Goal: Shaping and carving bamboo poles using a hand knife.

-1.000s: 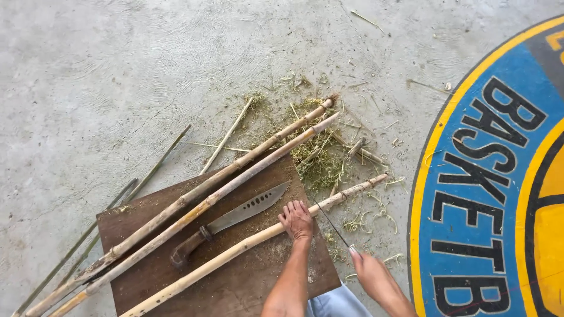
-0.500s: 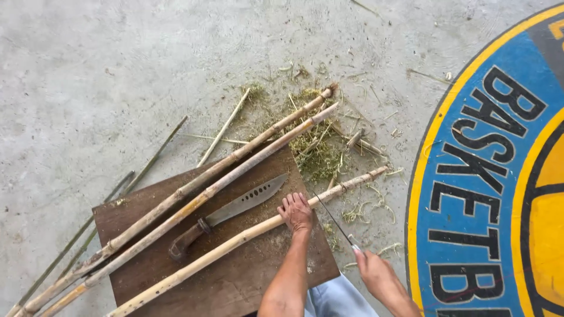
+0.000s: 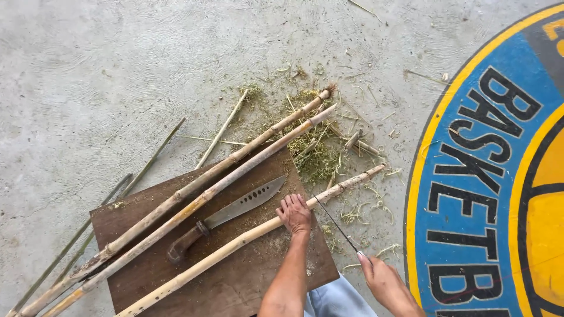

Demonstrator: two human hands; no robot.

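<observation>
I am seeing thin green stalks (image 3: 100, 214) lying off the left edge of the brown board (image 3: 264, 276), and two long canes (image 3: 194, 196) slanting across it. A big perforated knife (image 3: 229, 214) is lying on the board between those canes and a third cane (image 3: 235, 243). My left hand (image 3: 295, 214) is pressing down on that third cane, fingers curled over it. My right hand (image 3: 382, 282), right of the board, is gripping a thin blade (image 3: 336, 224) whose tip is touching the cane.
</observation>
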